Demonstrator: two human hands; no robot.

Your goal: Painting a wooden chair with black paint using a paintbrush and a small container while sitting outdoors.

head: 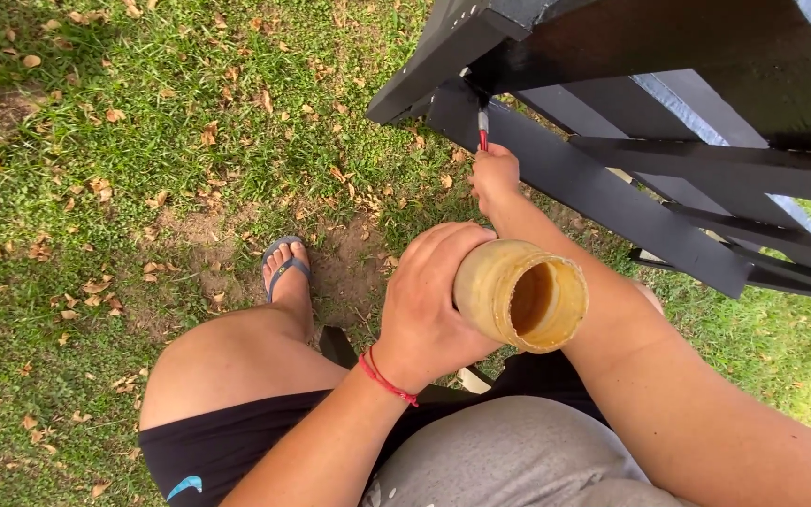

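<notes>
Bare arms; red cord on left wrist. Black shorts, grey shirt, blue flip-flop.

We see a yellowish, amber-stained jar, its inside darker brown. The brush shows a red handle and silver ferrule. The slatted wooden frame is glossy black. A red string bracelet, black shorts, a blue flip-flop, green grass speckled with tan leaves.

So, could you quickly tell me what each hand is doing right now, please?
Left hand: closed around the yellowish jar.
Right hand: closed on the small paintbrush.
</notes>
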